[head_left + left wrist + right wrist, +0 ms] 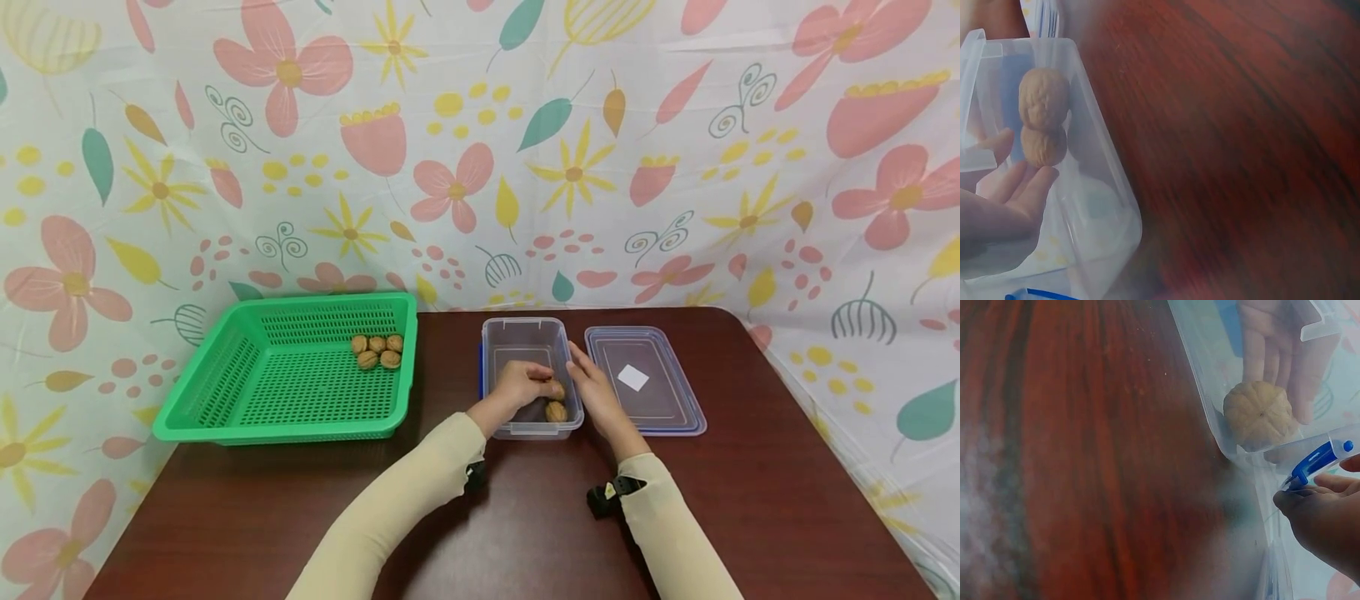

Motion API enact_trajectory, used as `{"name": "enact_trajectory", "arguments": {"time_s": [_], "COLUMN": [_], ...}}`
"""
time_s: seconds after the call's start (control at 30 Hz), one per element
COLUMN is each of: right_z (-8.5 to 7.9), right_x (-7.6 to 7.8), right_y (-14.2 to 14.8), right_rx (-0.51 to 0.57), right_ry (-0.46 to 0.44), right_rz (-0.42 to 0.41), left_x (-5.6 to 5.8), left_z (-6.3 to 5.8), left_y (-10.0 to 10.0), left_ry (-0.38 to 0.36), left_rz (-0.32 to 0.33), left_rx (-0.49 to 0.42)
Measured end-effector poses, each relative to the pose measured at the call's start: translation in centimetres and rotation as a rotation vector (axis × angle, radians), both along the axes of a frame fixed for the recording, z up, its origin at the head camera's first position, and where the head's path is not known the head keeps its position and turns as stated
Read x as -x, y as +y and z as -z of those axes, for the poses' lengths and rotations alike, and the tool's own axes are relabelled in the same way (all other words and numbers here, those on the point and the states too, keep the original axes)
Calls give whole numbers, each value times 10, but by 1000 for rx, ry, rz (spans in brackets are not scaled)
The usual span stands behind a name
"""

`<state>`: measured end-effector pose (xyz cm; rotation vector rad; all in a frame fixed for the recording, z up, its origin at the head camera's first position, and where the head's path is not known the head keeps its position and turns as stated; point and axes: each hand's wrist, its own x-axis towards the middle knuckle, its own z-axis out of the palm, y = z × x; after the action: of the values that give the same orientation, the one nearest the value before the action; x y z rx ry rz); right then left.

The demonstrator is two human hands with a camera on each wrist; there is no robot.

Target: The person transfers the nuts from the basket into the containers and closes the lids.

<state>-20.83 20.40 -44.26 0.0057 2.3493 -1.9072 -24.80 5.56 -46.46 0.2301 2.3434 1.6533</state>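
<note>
My left hand [522,382] reaches into a clear plastic box [512,333], its thumb and fingers holding a walnut [556,389] by the right wall. A second walnut [556,412] lies just in front, at the near right corner. In the left wrist view the two walnuts touch, and the fingertips [1047,178] meet the smaller-looking walnut [1044,147]. My right hand [597,395] rests along the outside of the box's right wall with its fingers extended. The right wrist view shows it beside a blue clip [1317,464] on the box.
A green plastic basket [262,432] stands on the left with several walnuts [377,351] in its right end. Right of the box lies a clear lid [660,387] with a white label. Behind the dark wooden table [525,525] hangs a flowered cloth [457,108].
</note>
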Motion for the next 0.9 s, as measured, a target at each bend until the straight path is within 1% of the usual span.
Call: {"name": "enact_trajectory", "arguments": {"time_s": [0.2,0.33,0.4,0.5,0.67,0.73,0.8,0.9], "right_z": [0,2,7,20,24,24,31,33], "right_x": [0,2,6,13,16,16,18,19], "right_y": [0,1,3,6,8,8,9,8], "right_rx": [1,7,13,1,-10,-4,-10,-12], "right_ry": [11,13,12,22,17,16,35,56], "right_rz": [-10,-9,-6,6,11,11,15,18], "left_x": [2,5,7,8,11,13,16,21], "left_z": [-7,-17,-25,-41,-70,-81,-91,-107], "left_y": [-5,-7,-9,-12,-20,-24,-29,-39], "left_ry": [-5,32,46,67,91,99,115,130], "left_rz": [-1,0,2,8,22,16,11,12], "left_rx": [3,7,12,11,-43,-53,-40,-45]}}
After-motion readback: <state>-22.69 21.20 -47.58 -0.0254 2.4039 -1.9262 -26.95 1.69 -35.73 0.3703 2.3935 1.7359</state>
